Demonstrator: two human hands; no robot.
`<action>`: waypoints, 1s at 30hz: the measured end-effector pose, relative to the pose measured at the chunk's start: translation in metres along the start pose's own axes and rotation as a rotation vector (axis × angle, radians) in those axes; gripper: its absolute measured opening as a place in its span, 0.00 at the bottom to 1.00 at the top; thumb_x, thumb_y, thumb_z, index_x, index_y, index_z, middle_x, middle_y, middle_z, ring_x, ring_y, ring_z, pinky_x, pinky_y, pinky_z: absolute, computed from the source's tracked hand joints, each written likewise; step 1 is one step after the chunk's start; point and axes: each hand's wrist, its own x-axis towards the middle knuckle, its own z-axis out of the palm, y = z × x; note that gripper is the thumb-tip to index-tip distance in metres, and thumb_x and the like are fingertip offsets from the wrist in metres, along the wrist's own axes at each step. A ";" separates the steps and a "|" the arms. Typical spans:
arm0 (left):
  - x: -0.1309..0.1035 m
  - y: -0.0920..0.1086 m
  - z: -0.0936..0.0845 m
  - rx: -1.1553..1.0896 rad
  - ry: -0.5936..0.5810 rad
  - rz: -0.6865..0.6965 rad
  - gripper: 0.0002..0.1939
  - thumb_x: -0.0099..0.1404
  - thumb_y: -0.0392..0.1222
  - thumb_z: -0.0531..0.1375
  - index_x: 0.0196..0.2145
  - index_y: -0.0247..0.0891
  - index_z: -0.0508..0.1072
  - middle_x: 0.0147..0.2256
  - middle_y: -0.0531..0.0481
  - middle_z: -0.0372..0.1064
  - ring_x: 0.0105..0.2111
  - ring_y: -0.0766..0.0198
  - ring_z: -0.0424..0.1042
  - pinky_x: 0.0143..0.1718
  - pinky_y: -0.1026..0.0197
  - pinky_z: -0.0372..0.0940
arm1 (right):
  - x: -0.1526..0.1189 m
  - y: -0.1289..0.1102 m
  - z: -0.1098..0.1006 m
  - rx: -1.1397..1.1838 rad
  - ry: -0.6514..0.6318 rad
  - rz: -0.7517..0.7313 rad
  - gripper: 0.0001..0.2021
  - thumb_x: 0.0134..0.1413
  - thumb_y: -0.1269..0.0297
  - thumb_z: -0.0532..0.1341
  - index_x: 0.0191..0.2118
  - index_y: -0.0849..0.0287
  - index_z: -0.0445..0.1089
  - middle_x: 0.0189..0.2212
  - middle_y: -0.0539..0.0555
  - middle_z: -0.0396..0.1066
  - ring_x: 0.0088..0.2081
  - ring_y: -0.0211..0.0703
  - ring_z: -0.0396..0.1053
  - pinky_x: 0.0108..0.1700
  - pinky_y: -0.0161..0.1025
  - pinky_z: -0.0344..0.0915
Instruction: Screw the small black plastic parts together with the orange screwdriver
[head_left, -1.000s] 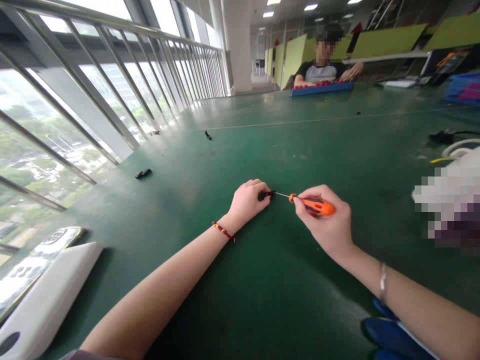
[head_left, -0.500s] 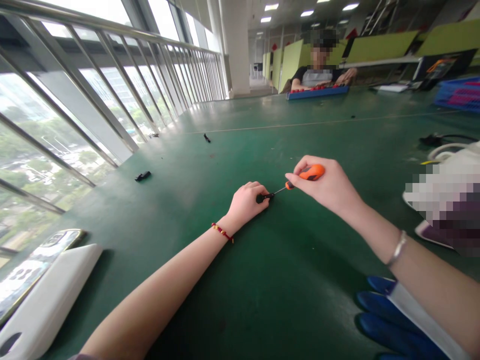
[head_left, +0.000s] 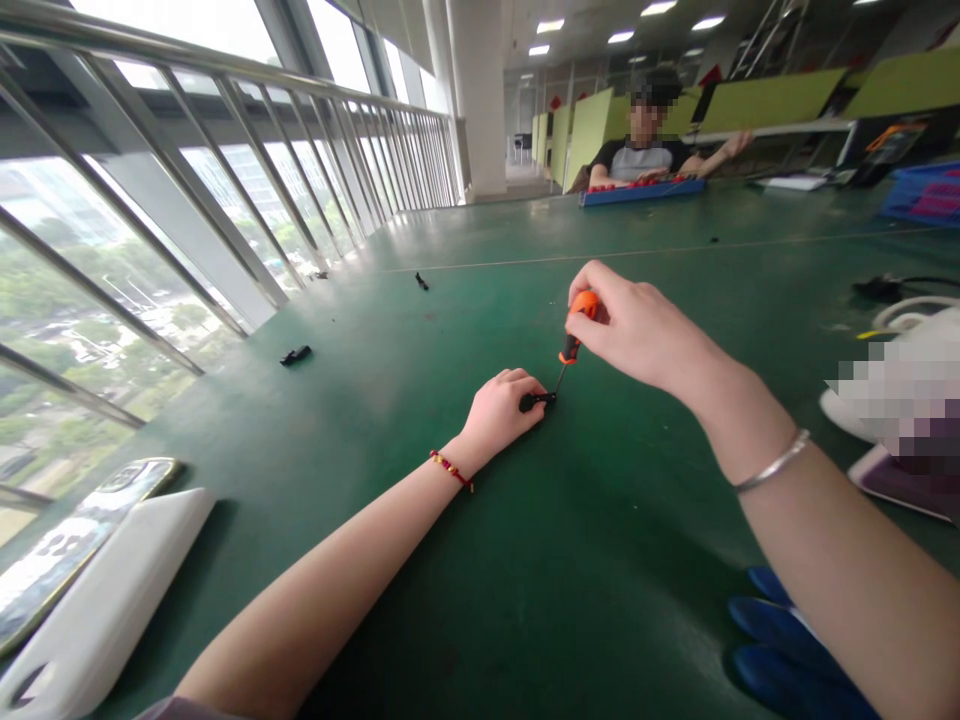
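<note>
My left hand (head_left: pixel 504 408) rests on the green table, its fingers closed around a small black part (head_left: pixel 531 402). What kind of part it is cannot be made out, as the fingers cover some of it. Above and to the right, my right hand (head_left: pixel 628 320) grips an orange and black screwdriver (head_left: pixel 574 343) by its handle. The screwdriver stands steeply, leaning a little, and its thin shaft reaches down to the right end of the black part. Whether the tip sits in a screw is too small to tell.
Small black pieces (head_left: pixel 295 355) lie on the green table (head_left: pixel 420 520). A phone (head_left: pixel 97 520) and a white case-like object (head_left: pixel 142 570) are at left. Blue gloves (head_left: pixel 787 630) lie under my right forearm. Across the table, a person (head_left: pixel 637 155) sits behind a blue tray (head_left: pixel 637 193).
My right hand has risen and tipped the screwdriver from a shallow slant to nearly upright. The left hand keeps its hold on the black part. The person opposite has stretched an arm outward.
</note>
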 end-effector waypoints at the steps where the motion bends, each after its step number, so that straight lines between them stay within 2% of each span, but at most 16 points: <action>1: 0.000 0.000 0.000 0.002 -0.002 0.000 0.08 0.59 0.38 0.57 0.35 0.41 0.75 0.38 0.50 0.72 0.40 0.61 0.69 0.43 0.59 0.66 | -0.001 -0.001 -0.002 -0.017 -0.019 -0.019 0.03 0.48 0.64 0.60 0.29 0.54 0.65 0.16 0.46 0.63 0.17 0.35 0.54 0.23 0.35 0.47; 6: 0.001 -0.001 0.001 0.004 0.002 0.002 0.08 0.60 0.37 0.57 0.35 0.40 0.75 0.38 0.50 0.72 0.41 0.60 0.69 0.44 0.59 0.66 | -0.004 -0.005 -0.006 -0.077 -0.031 -0.038 0.16 0.57 0.55 0.55 0.21 0.55 0.64 0.13 0.47 0.60 0.16 0.36 0.52 0.23 0.36 0.45; 8: 0.001 0.000 0.001 0.004 0.001 0.007 0.08 0.60 0.37 0.56 0.36 0.40 0.75 0.38 0.50 0.72 0.40 0.60 0.69 0.43 0.59 0.66 | -0.003 -0.005 -0.005 -0.077 -0.035 -0.043 0.13 0.56 0.58 0.56 0.23 0.55 0.66 0.15 0.48 0.63 0.18 0.36 0.55 0.24 0.36 0.46; 11: 0.002 0.000 0.000 0.009 -0.005 0.012 0.09 0.61 0.38 0.56 0.36 0.40 0.75 0.38 0.50 0.72 0.41 0.61 0.69 0.43 0.59 0.66 | -0.002 -0.003 -0.006 -0.071 -0.031 -0.045 0.02 0.49 0.63 0.60 0.29 0.54 0.68 0.19 0.47 0.66 0.19 0.37 0.57 0.24 0.35 0.47; 14: 0.002 0.000 0.000 0.015 -0.014 0.002 0.09 0.61 0.38 0.56 0.36 0.41 0.75 0.38 0.50 0.72 0.41 0.60 0.69 0.43 0.59 0.66 | -0.001 -0.002 -0.008 -0.065 -0.081 -0.059 0.05 0.51 0.60 0.60 0.29 0.54 0.67 0.17 0.46 0.64 0.17 0.36 0.55 0.23 0.35 0.46; 18: 0.002 0.000 0.000 0.013 -0.016 -0.002 0.08 0.61 0.38 0.56 0.36 0.41 0.75 0.38 0.50 0.72 0.41 0.60 0.69 0.44 0.59 0.66 | -0.002 -0.003 -0.010 -0.048 -0.067 -0.067 0.16 0.56 0.56 0.56 0.21 0.55 0.66 0.13 0.47 0.60 0.17 0.36 0.53 0.23 0.36 0.45; 22: 0.002 0.000 0.000 0.015 -0.014 0.000 0.09 0.61 0.38 0.56 0.36 0.41 0.75 0.38 0.50 0.72 0.41 0.60 0.69 0.43 0.59 0.66 | -0.001 -0.001 -0.010 -0.059 -0.011 -0.048 0.03 0.47 0.63 0.61 0.27 0.54 0.69 0.16 0.47 0.65 0.18 0.36 0.56 0.23 0.35 0.46; 25: 0.002 0.001 0.000 0.014 -0.019 0.001 0.09 0.61 0.38 0.56 0.36 0.40 0.75 0.39 0.50 0.72 0.41 0.60 0.69 0.43 0.59 0.66 | 0.000 0.003 -0.011 -0.090 -0.052 -0.030 0.05 0.48 0.59 0.61 0.27 0.54 0.69 0.15 0.46 0.63 0.16 0.35 0.53 0.22 0.35 0.46; 28: 0.002 0.001 -0.001 0.012 -0.021 -0.005 0.09 0.61 0.38 0.56 0.36 0.40 0.75 0.39 0.50 0.72 0.41 0.60 0.69 0.43 0.59 0.66 | 0.001 0.007 -0.013 -0.071 -0.082 -0.064 0.15 0.55 0.55 0.56 0.21 0.55 0.67 0.11 0.47 0.58 0.14 0.35 0.50 0.21 0.36 0.45; 30: 0.003 0.001 -0.001 0.013 -0.025 -0.010 0.09 0.61 0.38 0.56 0.36 0.41 0.76 0.39 0.50 0.72 0.41 0.60 0.69 0.43 0.58 0.66 | 0.002 0.008 -0.013 -0.066 -0.082 -0.057 0.13 0.55 0.57 0.56 0.22 0.55 0.67 0.12 0.47 0.59 0.15 0.35 0.51 0.22 0.36 0.45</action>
